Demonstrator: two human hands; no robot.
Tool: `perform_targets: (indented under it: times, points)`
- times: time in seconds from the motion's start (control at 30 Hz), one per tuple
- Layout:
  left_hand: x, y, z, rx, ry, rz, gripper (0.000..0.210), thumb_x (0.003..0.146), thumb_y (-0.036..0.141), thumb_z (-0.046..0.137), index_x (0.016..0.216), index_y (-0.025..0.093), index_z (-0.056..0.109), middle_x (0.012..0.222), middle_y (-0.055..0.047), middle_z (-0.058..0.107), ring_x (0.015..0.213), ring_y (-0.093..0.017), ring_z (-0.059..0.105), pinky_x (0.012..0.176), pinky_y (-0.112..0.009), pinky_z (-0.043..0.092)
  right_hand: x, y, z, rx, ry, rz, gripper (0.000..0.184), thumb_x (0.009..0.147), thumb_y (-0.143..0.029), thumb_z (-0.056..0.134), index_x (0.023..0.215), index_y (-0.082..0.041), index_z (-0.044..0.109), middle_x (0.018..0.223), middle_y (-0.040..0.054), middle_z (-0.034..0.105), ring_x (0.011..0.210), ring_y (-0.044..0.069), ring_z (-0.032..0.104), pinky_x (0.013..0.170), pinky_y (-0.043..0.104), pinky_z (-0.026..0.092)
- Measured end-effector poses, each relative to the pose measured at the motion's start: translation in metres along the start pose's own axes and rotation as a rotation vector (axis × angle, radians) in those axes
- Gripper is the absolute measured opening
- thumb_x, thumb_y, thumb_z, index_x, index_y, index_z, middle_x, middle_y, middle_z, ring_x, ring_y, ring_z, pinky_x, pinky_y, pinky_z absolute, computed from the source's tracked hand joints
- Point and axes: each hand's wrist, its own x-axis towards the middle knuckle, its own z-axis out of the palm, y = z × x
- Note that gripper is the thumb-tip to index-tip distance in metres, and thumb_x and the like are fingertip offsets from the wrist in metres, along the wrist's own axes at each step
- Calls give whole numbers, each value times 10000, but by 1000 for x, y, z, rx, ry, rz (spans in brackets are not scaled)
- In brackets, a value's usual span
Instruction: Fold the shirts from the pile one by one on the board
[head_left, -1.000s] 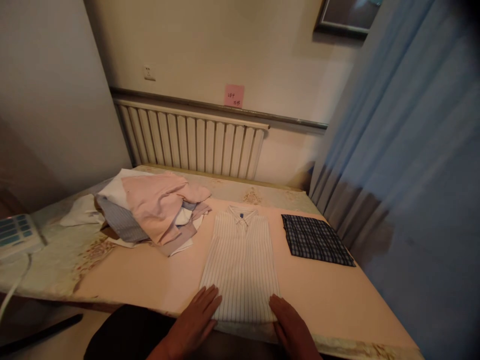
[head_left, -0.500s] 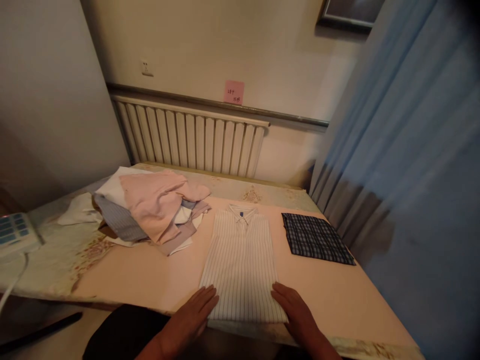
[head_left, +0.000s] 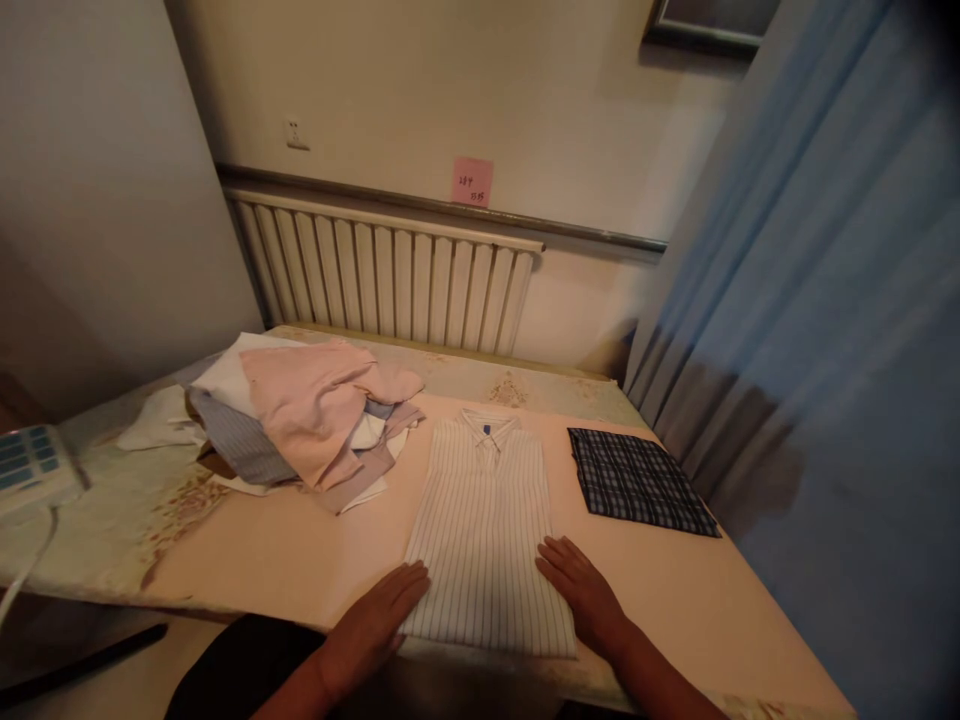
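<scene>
A white shirt with dark stripes (head_left: 487,540) lies folded into a long rectangle on the pink cloth, its collar toward the wall. My left hand (head_left: 382,610) rests flat on its lower left edge, fingers stretched out. On the opposite edge, slightly farther up, my right hand (head_left: 577,585) lies with its fingers extended. Neither hand grasps the fabric. To the right is a folded dark plaid garment (head_left: 641,480). A loose heap of clothes sits at the left, with a pink garment (head_left: 315,400) on top and a grey striped one (head_left: 244,440) beneath.
The pink cloth (head_left: 277,560) covers part of a table with a floral cover (head_left: 517,388). Behind it are a radiator (head_left: 390,275) and a wall. A blue curtain (head_left: 810,350) hangs along the right side. At the far left stands a white device (head_left: 37,470) with a cord.
My right hand has slid a little up along the shirt's right edge. My left hand has shifted slightly up and left. The view has moved a little.
</scene>
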Motion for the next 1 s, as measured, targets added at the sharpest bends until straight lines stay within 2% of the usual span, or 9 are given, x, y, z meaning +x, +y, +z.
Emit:
perform_targets:
  times: [0.1, 0.23, 0.37, 0.53, 0.67, 0.8, 0.93, 1.0]
  points:
    - [4, -11, 1, -2, 34, -65, 816, 786, 79, 473, 1512, 324, 194, 1473, -35, 465, 1326, -217, 466, 1064, -404, 453, 6, 5, 6, 8, 15, -31, 720, 723, 91, 361, 1383, -173, 474, 1383, 92, 543, 1393, 205, 346, 1105, 525, 382]
    - [18, -27, -5, -36, 57, -79, 667, 877, 172, 479, 1489, 341, 277, 1449, -18, 496, 1296, -206, 501, 1067, -368, 449, 15, 12, 13, 9, 7, -38, 715, 738, 81, 356, 1400, -169, 452, 1399, 93, 527, 1389, 192, 353, 1114, 506, 373]
    - [37, -43, -16, -75, 27, -74, 585, 910, 202, 454, 1465, 348, 335, 1463, -19, 477, 1322, -198, 472, 1079, -356, 432, 23, 17, 14, 29, -37, -38, 636, 801, -21, 441, 1413, -196, 440, 1422, 85, 504, 1374, 194, 380, 1123, 479, 362]
    - [59, -52, -20, -91, 67, 44, 525, 950, 170, 333, 1425, 384, 391, 1488, 14, 445, 1399, -172, 356, 1130, -390, 356, 28, 16, 10, 67, -89, -9, 554, 873, -129, 471, 1420, -215, 436, 1452, 62, 470, 1379, 193, 372, 1124, 426, 362]
    - [54, -43, -27, -135, 43, 83, 480, 974, 263, 269, 1436, 330, 380, 1503, -21, 425, 1431, -200, 292, 1158, -461, 292, 25, 6, 1, 129, -95, 87, 455, 919, -263, 478, 1372, -240, 508, 1396, 52, 533, 1310, 204, 473, 1096, 407, 399]
    - [26, -23, -37, -215, 46, 46, 479, 965, 399, 253, 1405, 336, 432, 1434, -23, 514, 1403, -218, 350, 1160, -482, 288, 5, -19, -21, 238, -114, 256, 387, 931, -355, 476, 1300, -317, 583, 1306, 23, 615, 1214, 220, 569, 1040, 399, 462]
    - [0, -2, -40, -345, -9, -149, 467, 956, 429, 235, 1187, 355, 635, 1218, 1, 672, 1191, -193, 572, 1048, -393, 446, -10, -56, -55, 486, -84, 505, 357, 909, -367, 501, 1242, -350, 630, 1230, 38, 662, 1119, 239, 630, 932, 372, 536]
    - [-4, 7, -42, -376, -38, -219, 444, 943, 430, 272, 1036, 352, 699, 1062, 12, 727, 1047, -186, 637, 936, -341, 515, -4, -71, -72, 713, -169, 590, 309, 872, -334, 529, 1131, -331, 699, 1091, 34, 720, 1010, 255, 674, 841, 351, 561]
